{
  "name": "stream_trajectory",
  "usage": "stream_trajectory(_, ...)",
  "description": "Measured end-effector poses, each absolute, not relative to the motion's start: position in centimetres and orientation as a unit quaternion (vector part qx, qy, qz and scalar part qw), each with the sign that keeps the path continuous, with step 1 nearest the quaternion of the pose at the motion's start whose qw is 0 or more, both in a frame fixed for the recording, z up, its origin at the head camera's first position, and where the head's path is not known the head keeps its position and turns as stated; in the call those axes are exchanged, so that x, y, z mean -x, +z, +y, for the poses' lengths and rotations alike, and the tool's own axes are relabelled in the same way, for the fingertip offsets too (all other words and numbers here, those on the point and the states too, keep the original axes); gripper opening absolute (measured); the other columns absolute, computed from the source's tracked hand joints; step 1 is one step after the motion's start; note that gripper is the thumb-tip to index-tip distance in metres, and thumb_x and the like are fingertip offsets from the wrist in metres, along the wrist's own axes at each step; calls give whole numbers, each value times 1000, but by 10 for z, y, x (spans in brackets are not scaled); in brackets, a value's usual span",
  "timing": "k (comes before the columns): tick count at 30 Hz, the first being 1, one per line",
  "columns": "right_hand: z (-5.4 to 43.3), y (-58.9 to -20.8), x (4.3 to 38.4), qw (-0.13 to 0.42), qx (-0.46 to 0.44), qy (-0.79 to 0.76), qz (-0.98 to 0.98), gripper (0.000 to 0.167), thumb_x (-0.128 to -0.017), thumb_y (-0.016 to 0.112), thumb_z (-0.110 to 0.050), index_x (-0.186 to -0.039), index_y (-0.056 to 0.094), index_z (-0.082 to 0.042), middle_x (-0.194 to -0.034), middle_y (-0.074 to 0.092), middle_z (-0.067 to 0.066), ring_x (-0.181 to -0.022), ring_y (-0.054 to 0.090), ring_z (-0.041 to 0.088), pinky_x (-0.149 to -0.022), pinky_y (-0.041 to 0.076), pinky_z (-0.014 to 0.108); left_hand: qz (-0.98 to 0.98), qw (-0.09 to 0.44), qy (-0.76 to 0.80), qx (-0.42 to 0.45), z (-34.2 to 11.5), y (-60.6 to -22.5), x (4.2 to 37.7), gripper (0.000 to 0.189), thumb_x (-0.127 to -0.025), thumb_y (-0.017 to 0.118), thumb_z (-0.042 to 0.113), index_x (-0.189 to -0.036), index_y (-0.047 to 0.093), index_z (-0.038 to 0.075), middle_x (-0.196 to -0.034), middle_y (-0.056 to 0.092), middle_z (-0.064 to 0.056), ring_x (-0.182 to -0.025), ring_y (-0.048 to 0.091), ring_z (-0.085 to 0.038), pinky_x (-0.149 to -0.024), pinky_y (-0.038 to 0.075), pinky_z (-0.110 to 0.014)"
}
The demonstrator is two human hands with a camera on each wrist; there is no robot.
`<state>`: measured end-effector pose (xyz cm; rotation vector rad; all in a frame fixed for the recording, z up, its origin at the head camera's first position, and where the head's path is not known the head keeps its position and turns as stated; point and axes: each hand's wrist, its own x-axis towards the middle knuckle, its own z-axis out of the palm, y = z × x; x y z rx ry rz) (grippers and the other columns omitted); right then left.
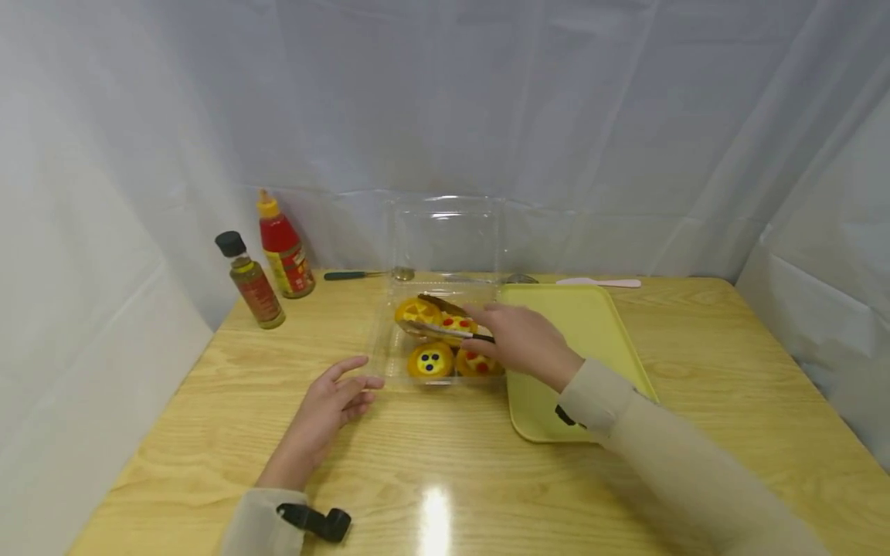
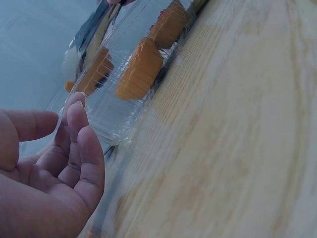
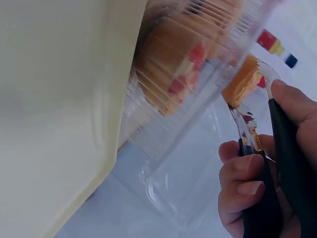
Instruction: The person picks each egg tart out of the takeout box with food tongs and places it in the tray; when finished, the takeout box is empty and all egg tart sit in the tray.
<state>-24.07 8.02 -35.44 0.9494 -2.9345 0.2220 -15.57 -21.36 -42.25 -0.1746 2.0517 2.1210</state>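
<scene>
My right hand (image 1: 521,340) grips black-handled tongs (image 3: 287,148) over an open, clear plastic container (image 1: 396,371). Between the tongs' jaws is an orange tart (image 3: 242,82), at the container's back left in the head view. Beside it lies a red-dotted tart (image 1: 455,323), partly covered by the tongs. Along the front are a tart with dark blue dots (image 1: 431,361) and another with red topping (image 1: 478,364). At the container's front left corner, the thumb and fingers of my left hand (image 1: 327,401) lightly pinch its rim, as the left wrist view shows.
A yellow tray (image 1: 580,401) adjoins the container on the right. Back left stand a dark-capped bottle (image 1: 257,293) and a red sauce bottle (image 1: 285,251). A green-handled utensil (image 1: 344,275) and a pale pink utensil (image 1: 605,283) lie along the back edge.
</scene>
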Motion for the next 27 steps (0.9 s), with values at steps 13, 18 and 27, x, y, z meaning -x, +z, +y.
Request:
stream_trajectory(13,132,-347,218,62,-265,97,-957,64,-96,57,-52,-149,47,-19,-98,64,3,-56,47,10,-51,41,28,697,91,709,59,-214,-428,158,45,-105,47,11,-148,36,5,-113,68,-10,-94,64,-17,-81,54,-26)
stream_trajectory(18,149,-341,216,65,-243,130,-959,63,-96,59,-51,-148,48,-18,-102,65,5,-67,56,16,-59,47,35,704,88,703,54,-216,-428,158,45,-106,46,11,-149,35,4,-114,68,-10,-96,64,-18,-82,54,-27)
stream_trajectory(27,184,-339,219,51,-184,179,-965,68,-97,56,-52,-152,40,-14,-126,61,16,-99,63,29,-74,50,45,709,91,697,51,-216,-426,158,46,-106,46,13,-149,35,6,-116,67,-11,-98,64,-19,-83,54,-28)
